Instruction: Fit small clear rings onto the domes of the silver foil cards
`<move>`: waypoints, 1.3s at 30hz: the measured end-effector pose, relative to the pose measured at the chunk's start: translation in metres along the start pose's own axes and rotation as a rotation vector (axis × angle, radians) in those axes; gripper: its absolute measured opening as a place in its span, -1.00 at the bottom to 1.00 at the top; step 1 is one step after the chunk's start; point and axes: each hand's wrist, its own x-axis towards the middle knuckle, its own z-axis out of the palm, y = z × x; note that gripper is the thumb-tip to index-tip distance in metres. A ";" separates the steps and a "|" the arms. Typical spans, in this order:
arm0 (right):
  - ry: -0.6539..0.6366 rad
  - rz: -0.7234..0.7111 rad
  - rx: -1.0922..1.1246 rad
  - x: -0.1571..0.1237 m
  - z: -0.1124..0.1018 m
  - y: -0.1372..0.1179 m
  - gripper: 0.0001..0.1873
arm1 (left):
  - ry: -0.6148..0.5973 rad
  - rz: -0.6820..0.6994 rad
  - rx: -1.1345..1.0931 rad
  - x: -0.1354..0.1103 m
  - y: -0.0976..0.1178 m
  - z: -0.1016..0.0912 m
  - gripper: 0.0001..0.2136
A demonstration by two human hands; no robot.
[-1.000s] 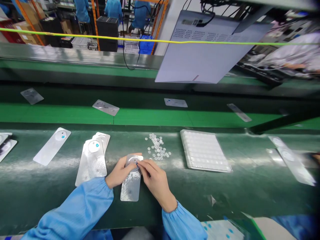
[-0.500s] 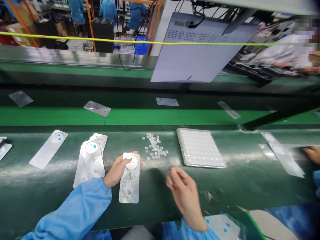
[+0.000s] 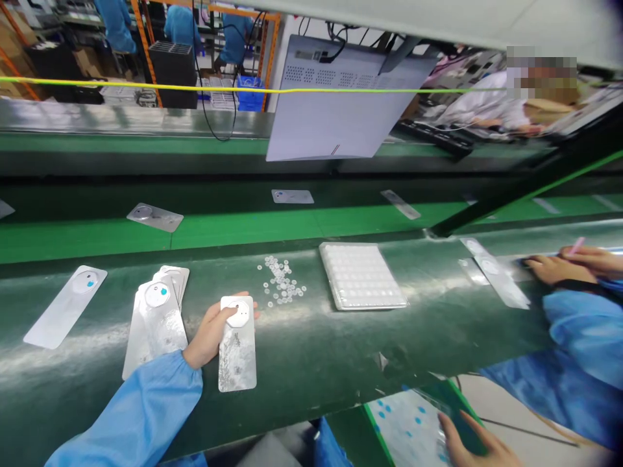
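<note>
My left hand [image 3: 209, 332] grips a silvery phone back cover [image 3: 237, 363] by its edge, the thumb resting on the white round camera area near its top. Beside my left wrist lies a small pile of similar covers [image 3: 156, 324], the top one with a blue dot in its ring. At the lower right, my right hand [image 3: 474, 444] is partly cut off by the frame, its thumb and fingers apart. It is beside a white sheet with blue dots [image 3: 402, 421], inside a green-edged holder; whether it touches the sheet I cannot tell.
Small clear rings [image 3: 282, 282] lie scattered beside a white compartment tray [image 3: 363, 275]. One cover [image 3: 65, 308] lies at far left. Several covers rest on the green belt [image 3: 219, 230] behind. A monitor [image 3: 335, 97] hangs above. A co-worker's hands [image 3: 559, 266] are at right, near more covers.
My right hand has moved from above the bench down to the sheet at lower right, its pinched fingers now spread. My left hand still holds the cover. The view has turned right.
</note>
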 end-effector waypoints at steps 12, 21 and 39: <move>-0.485 -0.880 0.322 -0.093 0.150 -0.222 -0.68 | -0.052 0.155 0.065 0.007 -0.008 -0.007 -0.50; -0.608 -0.880 0.480 -0.110 0.137 -0.186 -0.76 | -0.052 0.152 0.069 0.007 -0.011 -0.007 -0.47; -0.600 -0.023 0.584 -0.016 0.061 -0.155 -0.42 | -0.159 0.400 0.400 -0.005 -0.014 0.031 -0.63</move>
